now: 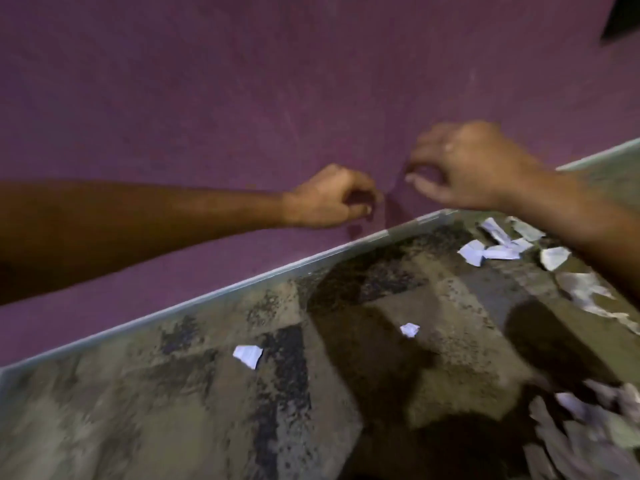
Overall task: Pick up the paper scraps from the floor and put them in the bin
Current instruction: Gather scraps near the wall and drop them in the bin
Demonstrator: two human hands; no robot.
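White paper scraps lie on the speckled stone floor (pixel 173 410): one (pixel 247 355) left of centre, a small one (pixel 409 329) in the middle, a cluster (pixel 495 245) near the wall at right, and more (pixel 588 431) at the lower right, blurred. My left hand (pixel 332 197) hovers in front of the purple wall with its fingers curled; I see nothing in it. My right hand (pixel 467 164) is just to its right, fingers loosely bent, also with no scrap visible. No bin is in view.
A purple wall (pixel 242 81) fills the upper half, meeting the floor along a pale skirting strip (pixel 207 294) that runs diagonally. Dark shadows of my arms fall across the floor. A dark object corner (pixel 623 19) shows at the top right.
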